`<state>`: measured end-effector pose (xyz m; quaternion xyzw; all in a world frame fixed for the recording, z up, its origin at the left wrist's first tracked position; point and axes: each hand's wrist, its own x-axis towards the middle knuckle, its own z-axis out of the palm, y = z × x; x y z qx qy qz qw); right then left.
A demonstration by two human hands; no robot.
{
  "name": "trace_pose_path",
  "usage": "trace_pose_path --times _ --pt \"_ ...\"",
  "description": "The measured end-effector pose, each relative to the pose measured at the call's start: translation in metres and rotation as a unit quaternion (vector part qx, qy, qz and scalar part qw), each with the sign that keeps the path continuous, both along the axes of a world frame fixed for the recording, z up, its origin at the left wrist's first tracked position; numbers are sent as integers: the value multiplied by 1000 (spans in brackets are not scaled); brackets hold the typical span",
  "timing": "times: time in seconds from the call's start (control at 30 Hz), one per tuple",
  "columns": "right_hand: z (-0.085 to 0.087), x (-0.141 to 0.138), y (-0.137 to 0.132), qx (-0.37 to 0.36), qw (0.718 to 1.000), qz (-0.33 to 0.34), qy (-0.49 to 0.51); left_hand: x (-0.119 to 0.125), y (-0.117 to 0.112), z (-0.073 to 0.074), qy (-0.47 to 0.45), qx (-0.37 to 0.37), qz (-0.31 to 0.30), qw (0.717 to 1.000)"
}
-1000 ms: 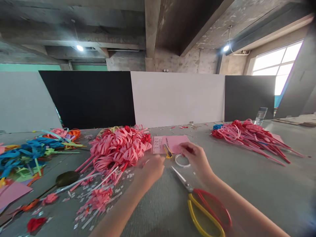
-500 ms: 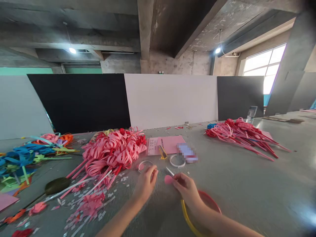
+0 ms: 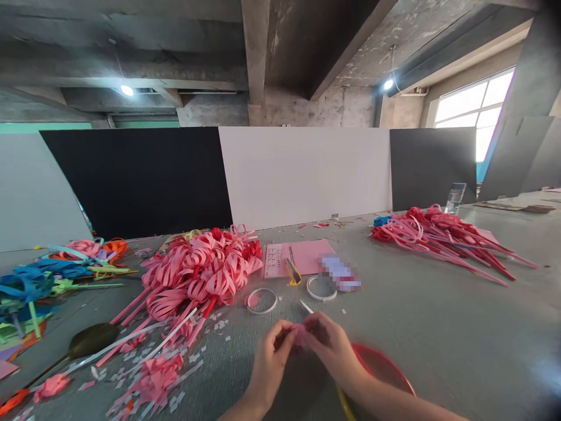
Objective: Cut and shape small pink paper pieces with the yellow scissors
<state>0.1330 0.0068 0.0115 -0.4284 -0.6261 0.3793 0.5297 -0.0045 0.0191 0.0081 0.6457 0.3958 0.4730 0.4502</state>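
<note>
Both hands meet low in the middle of the head view over a small pink paper piece (image 3: 299, 335). My left hand (image 3: 274, 354) pinches its left side, while my right hand (image 3: 331, 345) has fingertips closed on its right side. A pale pointed blade (image 3: 306, 306) juts out beyond my right fingers; the rest of that tool is hidden by the hand. Under my right wrist show a red curved band (image 3: 392, 365) and a yellow curved strip (image 3: 345, 403). Just beyond the hands lie two white rings, one on the left (image 3: 262, 301) and one on the right (image 3: 321, 289).
A heap of looped pink paper strips (image 3: 201, 269) lies left, with white scraps (image 3: 175, 400) below it. Multicoloured strips (image 3: 39, 280) are farther left. Ahead are a pink sheet (image 3: 309, 257), a yellow-handled cutter (image 3: 293, 273) and a blurred-out item (image 3: 339, 272). More pink strips (image 3: 438, 234) lie right.
My hands were apart, with the pink paper piece in my right hand only. My left hand has moved right and taken hold of it too. The view has shifted slightly.
</note>
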Motion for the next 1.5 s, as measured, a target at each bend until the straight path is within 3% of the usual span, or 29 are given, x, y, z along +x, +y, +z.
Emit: trace_pose_path --times 0.13,0.3,0.63,0.9,1.13,1.5 --pt "-3 1 4 -4 1000 -11 -8 1 -1 1 4 -15 -4 1000" --pt "-6 2 6 9 1000 -18 4 3 2 0 -50 -58 -54 996" --pt "-9 2 7 16 1000 -14 -18 1 -5 9 -87 -109 -51 989" --pt "-9 2 6 21 999 -16 -34 2 0 1 -61 -86 -40 994" --pt "-5 2 3 -7 1000 7 9 2 -1 4 -22 -50 -33 998" --pt "-8 4 6 14 998 -7 -57 2 -1 4 4 -40 -14 999"
